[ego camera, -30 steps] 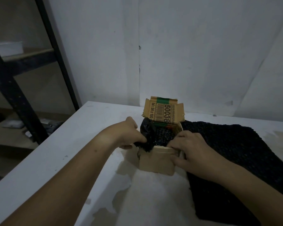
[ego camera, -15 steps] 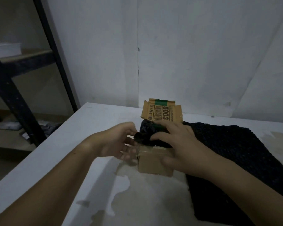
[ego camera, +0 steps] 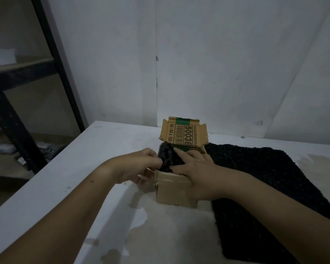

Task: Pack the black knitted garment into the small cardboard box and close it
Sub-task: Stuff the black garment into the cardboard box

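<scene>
A small cardboard box (ego camera: 174, 193) stands on the white table, its printed lid flap (ego camera: 183, 135) upright at the back. A rolled black garment bundle (ego camera: 165, 156) fills the box and bulges above its rim. My left hand (ego camera: 139, 166) pinches the bundle's left edge at the box's left wall. My right hand (ego camera: 198, 172) lies flat on top of the bundle, fingers spread, thumb along the front rim, index finger near the lid. A large black knitted piece (ego camera: 265, 180) lies spread on the table just right of the box, partly under my right forearm.
The white table (ego camera: 80, 180) has worn, peeled patches near its front. A white wall rises close behind the box. Left of the table stands a dark metal shelf rack (ego camera: 17, 122) with a white container (ego camera: 1, 57) on one shelf.
My right hand moved from the box's front right corner onto the top of the bundle. My left hand let go of the bundle's edge briefly, then pinched it again.
</scene>
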